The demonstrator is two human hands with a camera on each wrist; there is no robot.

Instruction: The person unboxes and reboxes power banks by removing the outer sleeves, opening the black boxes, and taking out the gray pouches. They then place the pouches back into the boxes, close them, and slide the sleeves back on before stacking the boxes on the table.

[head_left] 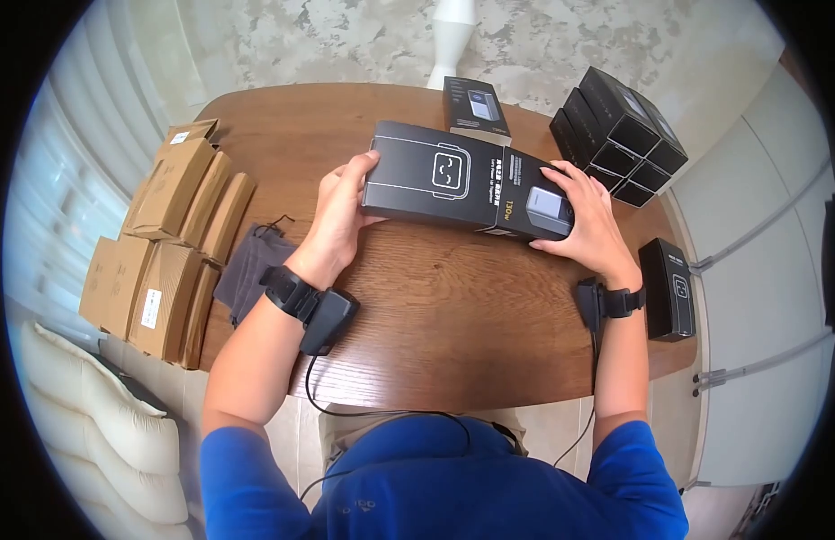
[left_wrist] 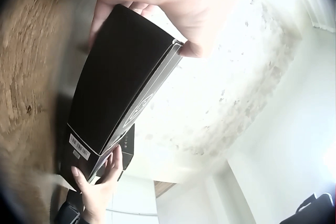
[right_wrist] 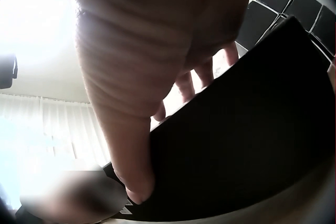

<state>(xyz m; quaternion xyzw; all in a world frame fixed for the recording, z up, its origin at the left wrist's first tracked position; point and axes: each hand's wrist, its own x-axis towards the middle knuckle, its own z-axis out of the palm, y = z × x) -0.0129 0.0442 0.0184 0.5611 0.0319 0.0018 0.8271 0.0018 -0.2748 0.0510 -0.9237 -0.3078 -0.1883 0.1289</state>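
Note:
Both hands hold a long black box (head_left: 435, 171) over the wooden table, tilted slightly down to the right. A line-drawn smiling face marks its left part; past a seam, the right part carries a grey device picture and "130W". My left hand (head_left: 341, 202) grips the left end, thumb at the top edge and fingers mostly hidden beneath. My right hand (head_left: 590, 220) spans the right end, thumb on the near side and fingers over the far edge. A white barcode label (left_wrist: 79, 147) shows on the box's underside, near the right hand, in the left wrist view.
On the wooden table (head_left: 435, 333), brown cardboard boxes (head_left: 157, 252) line the left edge beside a dark grey cloth pouch (head_left: 255, 265). Another black box (head_left: 476, 106) lies at the back, stacked black boxes (head_left: 624, 130) at back right, and a single black box (head_left: 668, 288) at the right edge.

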